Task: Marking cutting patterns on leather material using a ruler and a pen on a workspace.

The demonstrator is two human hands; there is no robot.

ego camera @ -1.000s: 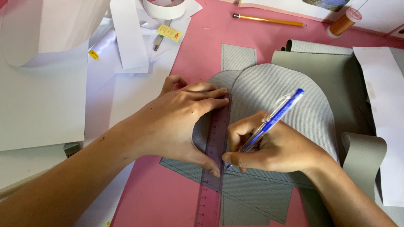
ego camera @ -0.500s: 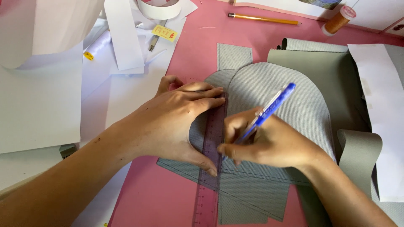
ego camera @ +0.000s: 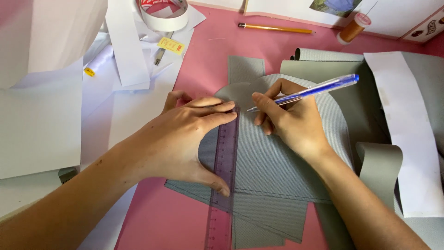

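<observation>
Fingers (ego camera: 217,107) of the left hand (ego camera: 180,139) are spread flat and press down on a see-through purple ruler (ego camera: 224,185), with the thumb against its left edge lower down; they grasp nothing, only pin it. Fingers of the right hand (ego camera: 289,122) are clenched around a blue pen (ego camera: 305,91), whose tip rests at the top end of the ruler, just right of its edge. Both ruler and pen lie over a grey fabric piece (ego camera: 277,157) with a rounded top, stacked on other grey pieces on the pink desk (ego camera: 208,51). Near the far edge sit a roll of tape (ego camera: 164,14), a yellow pencil (ego camera: 275,28) and a spool of brown thread (ego camera: 352,28). White paper sheets (ego camera: 41,125) cover the left side.
</observation>
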